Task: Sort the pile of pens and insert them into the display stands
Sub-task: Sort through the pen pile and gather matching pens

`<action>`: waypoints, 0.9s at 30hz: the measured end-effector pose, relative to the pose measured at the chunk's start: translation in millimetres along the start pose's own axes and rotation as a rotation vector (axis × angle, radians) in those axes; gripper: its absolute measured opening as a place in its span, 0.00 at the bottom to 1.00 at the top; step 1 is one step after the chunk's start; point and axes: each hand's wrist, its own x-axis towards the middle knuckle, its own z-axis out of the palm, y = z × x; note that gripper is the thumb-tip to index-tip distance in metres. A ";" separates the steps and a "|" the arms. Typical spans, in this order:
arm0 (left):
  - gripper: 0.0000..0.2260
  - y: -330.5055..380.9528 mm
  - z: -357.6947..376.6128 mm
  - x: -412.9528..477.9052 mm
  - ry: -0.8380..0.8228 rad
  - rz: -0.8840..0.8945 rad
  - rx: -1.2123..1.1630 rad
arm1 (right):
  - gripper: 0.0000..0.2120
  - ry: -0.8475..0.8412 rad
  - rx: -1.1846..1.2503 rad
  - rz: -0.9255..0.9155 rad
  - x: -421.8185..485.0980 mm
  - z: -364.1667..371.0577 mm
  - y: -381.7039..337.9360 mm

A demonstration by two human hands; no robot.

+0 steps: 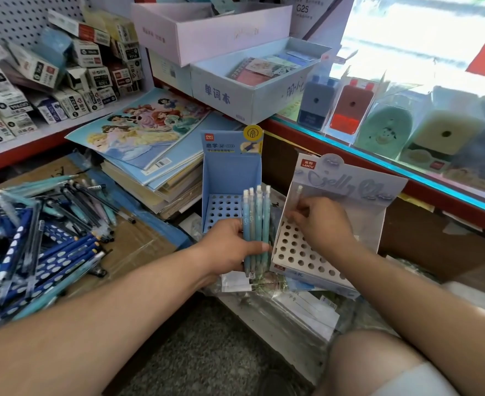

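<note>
My left hand (230, 247) grips a bundle of several light-blue pens (256, 221), held upright between the two stands. With my right hand (321, 221) I pinch a single pale pen (299, 195), its tip down over the holes at the back left of the white "Jelly" display stand (307, 258). Behind my left hand stands a blue display stand (231, 178); no pen shows in its perforated base. At the far left, a large pile of blue and teal pens (35, 235) lies on cardboard.
A stack of notebooks and picture books (149, 155) leans behind the pile. Shelves with boxed refills (49, 81) fill the back left. Open cardboard boxes (252, 78) and a glass counter with sharpeners (407, 121) sit at the back right. Plastic packets (292, 304) lie under the stands.
</note>
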 end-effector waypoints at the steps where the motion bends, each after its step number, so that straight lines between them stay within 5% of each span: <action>1: 0.10 0.6 -0.3 -0.6 -0.003 0.006 0.007 | 0.06 -0.009 0.002 0.017 -4.4 -3.7 0.1; 8: 0.12 4.3 9.1 -6.0 -0.112 0.074 0.070 | 0.06 -0.175 0.665 0.002 -41.7 -40.9 -27.7; 12: 0.10 4.2 13.4 -7.8 -0.105 0.100 0.103 | 0.04 -0.176 0.645 -0.026 -45.2 -43.3 -29.5; 18: 0.09 2.3 2.8 -7.1 0.024 0.085 0.155 | 0.07 0.250 0.443 0.018 -37.1 -46.8 -2.3; 27: 0.07 -2.5 7.0 -2.3 0.020 0.065 0.146 | 0.09 0.316 0.342 -0.025 -27.4 -35.3 6.2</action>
